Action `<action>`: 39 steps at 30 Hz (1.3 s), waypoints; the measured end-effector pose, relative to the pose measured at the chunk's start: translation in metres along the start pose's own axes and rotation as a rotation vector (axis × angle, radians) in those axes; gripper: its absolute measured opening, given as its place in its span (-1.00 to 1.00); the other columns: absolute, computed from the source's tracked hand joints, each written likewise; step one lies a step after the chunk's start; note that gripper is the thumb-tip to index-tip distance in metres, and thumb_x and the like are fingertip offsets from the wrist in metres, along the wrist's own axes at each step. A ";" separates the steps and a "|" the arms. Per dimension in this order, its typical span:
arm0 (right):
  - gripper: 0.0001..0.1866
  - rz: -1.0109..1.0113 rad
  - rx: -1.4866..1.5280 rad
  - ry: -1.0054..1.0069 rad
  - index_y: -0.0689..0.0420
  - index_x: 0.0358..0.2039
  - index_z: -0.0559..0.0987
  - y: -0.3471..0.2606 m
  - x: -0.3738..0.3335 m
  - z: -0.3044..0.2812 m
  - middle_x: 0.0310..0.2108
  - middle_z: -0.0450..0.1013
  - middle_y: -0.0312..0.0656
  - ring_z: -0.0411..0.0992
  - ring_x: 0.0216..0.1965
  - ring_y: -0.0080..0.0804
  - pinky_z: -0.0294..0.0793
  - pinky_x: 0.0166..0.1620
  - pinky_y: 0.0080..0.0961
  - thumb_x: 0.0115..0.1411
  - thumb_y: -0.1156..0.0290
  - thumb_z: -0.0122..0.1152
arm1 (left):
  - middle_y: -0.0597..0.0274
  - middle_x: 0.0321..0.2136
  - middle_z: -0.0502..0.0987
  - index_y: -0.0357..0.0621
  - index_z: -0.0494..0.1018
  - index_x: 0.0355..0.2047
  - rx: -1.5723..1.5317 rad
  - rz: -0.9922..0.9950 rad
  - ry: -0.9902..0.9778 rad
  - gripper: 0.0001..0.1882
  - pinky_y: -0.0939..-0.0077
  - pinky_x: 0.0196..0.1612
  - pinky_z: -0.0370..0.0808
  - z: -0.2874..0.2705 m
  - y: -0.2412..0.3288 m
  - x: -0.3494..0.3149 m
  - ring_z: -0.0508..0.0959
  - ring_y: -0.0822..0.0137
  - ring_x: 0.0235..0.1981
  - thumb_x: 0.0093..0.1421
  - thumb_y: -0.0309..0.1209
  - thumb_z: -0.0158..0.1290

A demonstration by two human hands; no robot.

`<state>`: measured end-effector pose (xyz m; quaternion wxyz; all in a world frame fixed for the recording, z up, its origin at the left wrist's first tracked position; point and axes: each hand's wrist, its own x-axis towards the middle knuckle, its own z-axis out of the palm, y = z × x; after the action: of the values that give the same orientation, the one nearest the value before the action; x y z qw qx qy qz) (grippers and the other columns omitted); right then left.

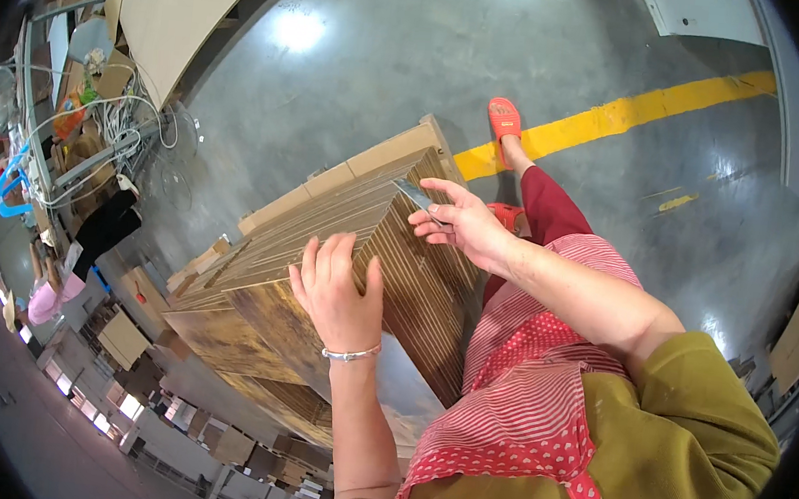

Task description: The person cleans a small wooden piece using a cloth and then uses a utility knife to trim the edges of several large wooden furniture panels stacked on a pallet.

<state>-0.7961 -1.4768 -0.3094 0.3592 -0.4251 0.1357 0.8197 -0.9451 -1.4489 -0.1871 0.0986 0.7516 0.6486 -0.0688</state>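
A stack of thin boards (424, 290) stands in front of me, with many pale edges packed side by side. The nearest board has a brown and gold printed face (270, 319). My left hand (334, 287), with a silver bracelet at the wrist, rests at the top edge of that board, fingers stretched out and thumb apart. Between the thumb and fingers of my right hand (463, 225) is a slim, flat grey blade-like tool (412, 194). Its tip points toward the corner of the stack; whether it touches the boards I cannot tell.
Cardboard strips (370, 157) line the far side of the stack. A metal rack (65, 163) with tangled cables and a blue fan stands at left, beside a large pale board (178, 12). A yellow line (620, 117) crosses the grey floor near my red slipper (503, 118).
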 end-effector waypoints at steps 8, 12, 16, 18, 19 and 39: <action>-0.79 -0.212 -0.494 -0.119 0.25 -0.22 0.49 0.004 0.023 -0.019 -0.35 0.47 -0.28 0.40 -0.35 -0.62 0.40 -0.28 -0.71 0.29 0.53 -0.17 | 0.06 0.08 0.37 -0.23 0.34 0.07 -0.489 -0.278 0.096 -0.56 0.26 0.23 0.13 -0.029 -0.040 0.009 0.31 0.19 0.14 0.21 -0.30 -0.01; -0.78 -0.288 -0.752 -0.129 0.25 -0.24 0.49 0.010 0.034 -0.012 -0.38 0.47 -0.30 0.39 -0.34 -0.63 0.39 -0.26 -0.66 0.27 0.37 -0.04 | 0.11 0.04 0.41 -0.26 0.34 0.06 -0.747 -0.806 0.036 -0.52 0.37 0.15 0.23 -0.023 -0.201 0.028 0.36 0.28 0.09 0.28 -0.15 -0.09; -0.65 -0.153 -0.563 -0.064 0.22 -0.38 0.51 0.021 0.040 0.006 -0.46 0.44 -0.24 0.36 -0.45 -0.49 0.38 -0.32 -0.47 0.22 0.13 0.04 | 0.18 -0.07 0.49 -0.25 0.41 -0.03 -0.708 -1.056 -0.443 -0.52 0.38 0.04 0.34 -0.024 -0.263 0.051 0.42 0.32 -0.01 0.25 -0.09 -0.05; -0.62 -0.045 -0.505 -0.034 0.20 -0.39 0.49 0.020 0.038 0.013 -0.49 0.40 -0.26 0.33 -0.47 -0.51 0.37 -0.36 -0.49 0.22 0.08 0.06 | 0.27 -0.14 0.53 -0.17 0.46 -0.09 -0.764 -1.093 -0.539 -0.49 0.38 -0.08 0.36 -0.020 -0.265 0.059 0.43 0.38 -0.08 0.19 0.01 -0.01; -0.59 0.055 -0.444 0.002 0.18 -0.41 0.48 0.018 0.039 0.017 -0.52 0.36 -0.28 0.31 -0.49 -0.54 0.36 -0.39 -0.52 0.21 0.03 0.07 | 0.33 -0.21 0.54 -0.08 0.48 -0.12 -0.520 -1.126 -0.675 -0.51 0.46 -0.24 0.31 -0.021 -0.245 0.069 0.44 0.43 -0.20 0.16 0.04 0.00; -0.83 0.398 -0.336 0.025 0.02 -0.42 0.47 -0.007 0.042 0.038 -0.36 0.37 -0.38 0.28 -0.24 -0.58 0.38 -0.30 -0.49 0.13 0.22 0.18 | 0.12 -0.20 0.55 -0.28 0.43 -0.06 -0.403 -0.979 -1.221 -0.48 0.45 -0.26 0.54 0.035 -0.281 0.098 0.57 0.39 -0.24 0.20 -0.06 0.02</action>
<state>-0.8298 -1.4319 -0.3193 0.1132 -0.4537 0.0829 0.8800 -1.2074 -1.3237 -0.2606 0.5278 0.1799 0.7357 -0.3844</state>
